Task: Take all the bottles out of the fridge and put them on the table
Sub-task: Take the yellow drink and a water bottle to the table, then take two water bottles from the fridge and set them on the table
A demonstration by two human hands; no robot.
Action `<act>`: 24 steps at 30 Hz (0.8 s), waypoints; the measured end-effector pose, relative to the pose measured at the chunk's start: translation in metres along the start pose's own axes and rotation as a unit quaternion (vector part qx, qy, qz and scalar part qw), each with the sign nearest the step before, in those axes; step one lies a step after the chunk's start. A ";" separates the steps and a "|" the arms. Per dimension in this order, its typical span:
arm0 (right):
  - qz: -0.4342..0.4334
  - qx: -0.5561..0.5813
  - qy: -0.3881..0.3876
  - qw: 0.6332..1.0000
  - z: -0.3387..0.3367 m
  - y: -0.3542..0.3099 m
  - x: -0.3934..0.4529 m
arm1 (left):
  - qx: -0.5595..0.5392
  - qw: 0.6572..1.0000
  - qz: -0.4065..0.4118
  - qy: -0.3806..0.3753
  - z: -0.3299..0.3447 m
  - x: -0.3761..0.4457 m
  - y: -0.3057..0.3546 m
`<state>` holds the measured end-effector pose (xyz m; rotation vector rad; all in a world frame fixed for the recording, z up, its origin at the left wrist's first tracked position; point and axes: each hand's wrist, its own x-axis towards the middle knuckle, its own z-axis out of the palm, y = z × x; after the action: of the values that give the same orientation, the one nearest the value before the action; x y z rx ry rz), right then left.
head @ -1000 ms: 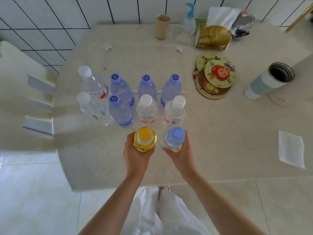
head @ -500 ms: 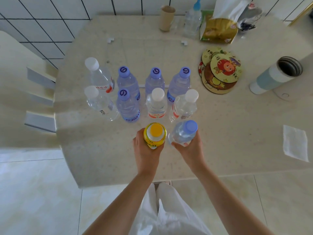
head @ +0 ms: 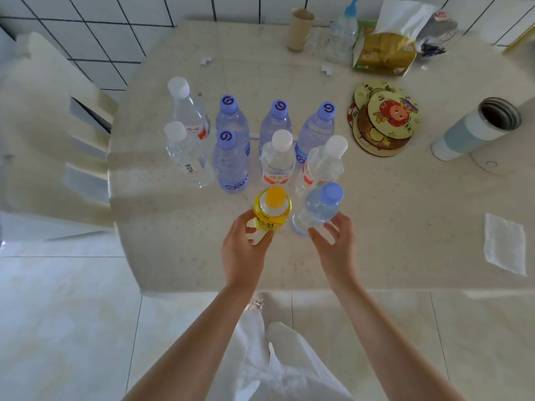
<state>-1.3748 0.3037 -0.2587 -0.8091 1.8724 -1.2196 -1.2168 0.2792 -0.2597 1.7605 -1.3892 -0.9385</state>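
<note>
Your left hand sits just below centre frame, fingers loosely curved round the base of the yellow bottle, thumb and fingertips touching its lower label. Your right hand is beside it, fingers spread and relaxed; the fingertips lie at the base of the blue-capped bottle, though whether they actually touch it you cannot tell. Both bottles stand on the table, nearest its lower edge. Just above them, toward centre frame, eight more bottles stand upright in two rows. A stack of round coasters lies at upper right, with a thermos cup further right.
</note>
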 end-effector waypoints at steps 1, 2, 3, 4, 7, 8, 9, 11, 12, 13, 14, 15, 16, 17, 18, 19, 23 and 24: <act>-0.001 0.007 0.006 1.000 -0.002 -0.001 -0.001 | -0.003 1.000 -0.003 -0.005 0.000 -0.001 0.000; -0.006 0.011 0.003 1.000 -0.006 -0.001 -0.006 | -0.004 1.000 -0.007 -0.002 -0.003 -0.008 0.000; -0.012 0.015 -0.008 1.000 -0.011 0.000 -0.013 | -0.005 1.000 -0.013 0.004 -0.005 -0.016 -0.001; -0.017 0.016 -0.017 1.000 -0.015 0.003 -0.018 | -0.006 1.000 -0.020 0.010 -0.006 -0.022 -0.003; -0.039 -0.011 -0.071 0.997 -0.029 0.014 -0.044 | -0.020 0.998 -0.051 0.035 -0.015 -0.054 -0.009; -0.037 -0.022 -0.093 0.995 -0.034 0.017 -0.053 | -0.018 0.997 -0.057 0.039 -0.019 -0.065 -0.012; -0.038 -0.035 -0.117 0.992 -0.041 0.019 -0.068 | -0.013 0.997 -0.060 0.049 -0.024 -0.082 -0.014; -0.048 -0.064 -0.162 0.984 -0.053 0.027 -0.095 | -0.005 0.995 -0.066 0.078 -0.036 -0.119 -0.020; -0.056 -0.085 -0.184 0.978 -0.058 0.032 -0.108 | -0.005 0.992 -0.074 0.099 -0.042 -0.139 -0.025; -0.064 -0.109 -0.206 0.970 -0.063 0.037 -0.120 | -0.004 0.989 -0.086 0.117 -0.046 -0.160 -0.029; -0.066 -0.130 -0.229 0.963 -0.066 0.043 -0.132 | -0.006 0.986 -0.101 0.132 -0.052 -0.181 -0.034; -0.067 -0.146 -0.252 0.954 -0.070 0.046 -0.144 | -0.013 0.982 -0.118 0.143 -0.057 -0.202 -0.040; -0.068 -0.158 -0.274 0.946 -0.072 0.048 -0.157 | -0.020 0.978 -0.136 0.155 -0.064 -0.223 -0.044; -0.071 -0.169 -0.296 0.937 -0.074 0.048 -0.169 | -0.026 0.974 -0.151 0.165 -0.070 -0.243 -0.048; -0.078 -0.178 -0.316 0.929 -0.075 0.049 -0.180 | -0.028 0.971 -0.164 0.173 -0.075 -0.259 -0.053; -0.087 -0.190 -0.343 0.916 -0.074 0.049 -0.193 | -0.031 0.966 -0.177 0.186 -0.082 -0.277 -0.057; -0.114 -0.243 -0.435 0.859 -0.063 0.051 -0.233 | -0.051 0.954 -0.203 0.214 -0.108 -0.328 -0.072; -0.120 -0.254 -0.457 0.844 -0.056 0.051 -0.245 | -0.049 0.952 -0.203 0.223 -0.117 -0.340 -0.077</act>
<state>-1.3003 0.5474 -0.2316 -1.6056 1.2731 -0.2798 -1.1350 0.6362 -0.2279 2.0616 -0.6981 -0.7307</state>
